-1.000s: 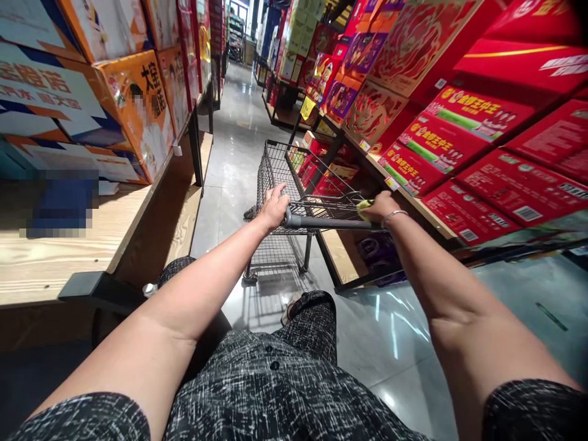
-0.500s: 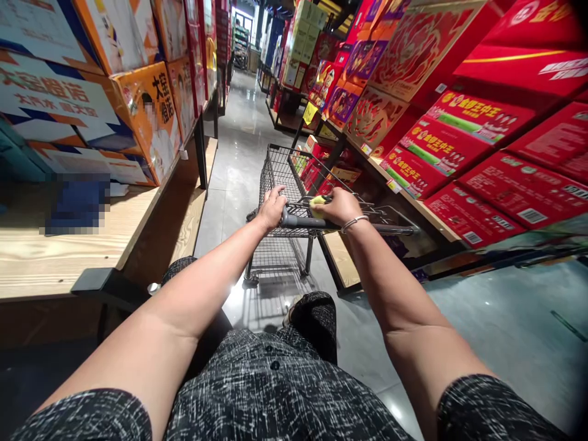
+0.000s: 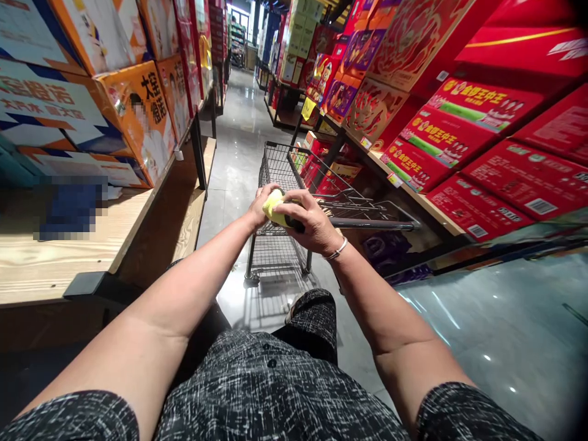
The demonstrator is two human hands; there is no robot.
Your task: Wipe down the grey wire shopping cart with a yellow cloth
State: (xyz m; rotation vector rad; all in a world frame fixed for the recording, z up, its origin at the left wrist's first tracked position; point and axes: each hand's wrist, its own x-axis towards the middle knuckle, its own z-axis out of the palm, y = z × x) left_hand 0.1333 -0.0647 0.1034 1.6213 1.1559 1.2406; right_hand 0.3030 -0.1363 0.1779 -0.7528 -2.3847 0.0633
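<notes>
A black wire shopping cart point(image 3: 280, 165) stands in the aisle in front of me. My left hand point(image 3: 258, 209) is closed round the left end of its dark handle bar point(image 3: 376, 223). My right hand point(image 3: 307, 222) is closed over a yellow cloth point(image 3: 272, 205), pressing it on the bar right beside my left hand. A silver bangle sits on my right wrist. The rest of the bar runs bare to the right.
Wooden shelves point(image 3: 68, 257) with orange and white boxes point(image 3: 138, 116) line the left. Red gift boxes point(image 3: 459, 122) fill the shelves on the right, close to the cart. The glossy grey floor point(image 3: 239, 122) runs on ahead between them.
My right hand has slid the yellow cloth leftward along the handle bar, from its right end to beside my left hand. My left hand has kept its grip.
</notes>
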